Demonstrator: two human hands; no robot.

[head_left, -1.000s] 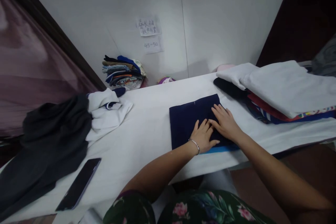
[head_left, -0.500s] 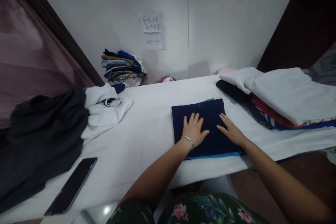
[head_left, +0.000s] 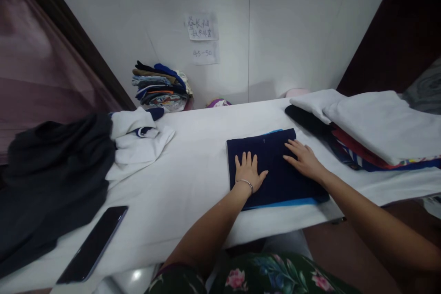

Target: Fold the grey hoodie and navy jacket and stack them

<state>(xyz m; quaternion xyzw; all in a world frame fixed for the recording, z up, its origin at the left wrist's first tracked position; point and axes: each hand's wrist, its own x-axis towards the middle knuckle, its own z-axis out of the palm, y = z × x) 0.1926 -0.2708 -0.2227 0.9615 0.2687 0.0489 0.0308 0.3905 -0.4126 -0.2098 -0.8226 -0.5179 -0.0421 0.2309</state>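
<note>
A folded navy garment (head_left: 275,161) with a light blue edge lies on the white-covered table (head_left: 200,170) in front of me. My left hand (head_left: 248,171), with a bracelet at the wrist, lies flat on the garment's left part, fingers stretched out. My right hand (head_left: 303,158) rests flat on its right part, fingers spread and pointing left. Neither hand holds anything.
A stack of folded clothes topped by white cloth (head_left: 375,124) sits at the right. A dark garment (head_left: 55,170) and a white one (head_left: 138,142) lie crumpled at the left. A black phone (head_left: 93,250) lies near the front edge. Another folded stack (head_left: 160,87) stands by the wall.
My hands were together at the garment's near right part. They have slid apart across the cloth, the left hand to the left side and the right hand to the right.
</note>
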